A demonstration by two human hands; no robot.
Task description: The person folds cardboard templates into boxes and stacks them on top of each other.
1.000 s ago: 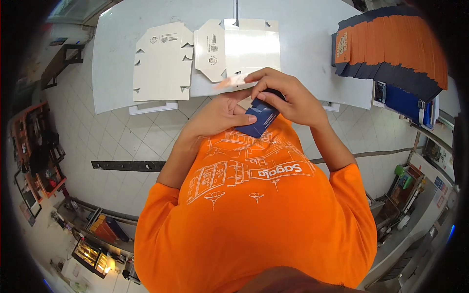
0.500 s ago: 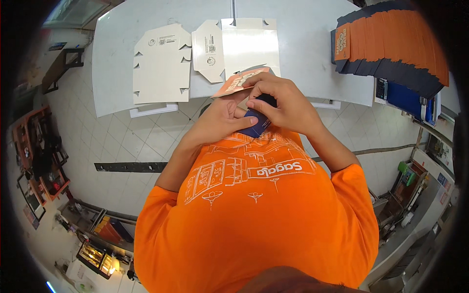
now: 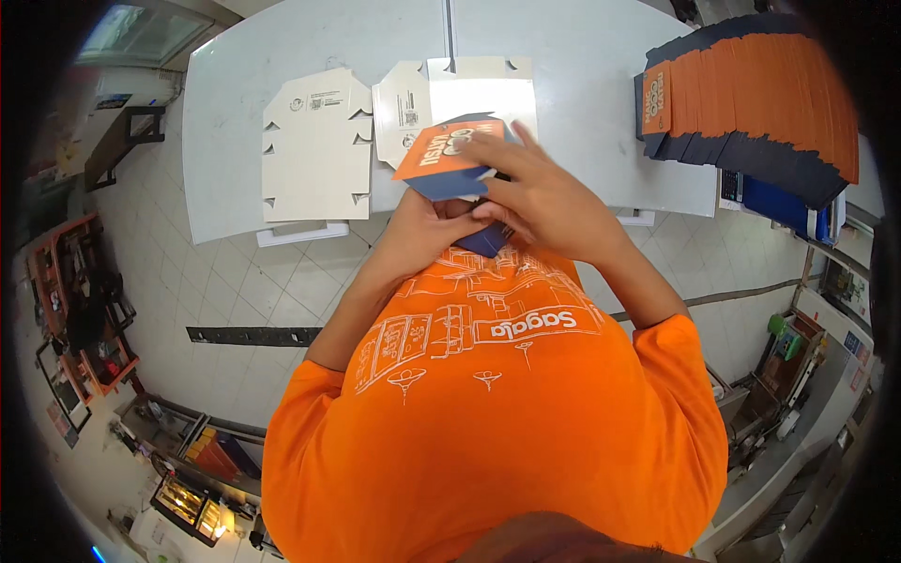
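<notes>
Close to my body, over the table's near edge, is a partly folded cardboard box (image 3: 434,158) with an orange printed top panel and navy sides. My left hand (image 3: 424,230) grips its near lower part, thumb lying toward a navy flap (image 3: 483,241). My right hand (image 3: 554,199) is on the box's right side, its upper fingers stretched across the orange panel and its lower ones bent at the navy flaps. Where those fingertips meet the card is partly hidden. Beyond the box lie flat box blanks, pale side up: one at left (image 3: 317,155), one in the middle (image 3: 399,98), another behind (image 3: 479,80).
On the right of the pale table (image 3: 601,103) stands a long row of orange and navy box blanks (image 3: 751,89). A blue folder or case (image 3: 784,205) and a calculator (image 3: 731,184) lie below it. Shelves with goods (image 3: 216,450) are at lower left.
The box's orange panel has risen and turned to show its navy side. My right fingers have moved from a pinch at the flap to stretch over the panel. The view shifted slightly.
</notes>
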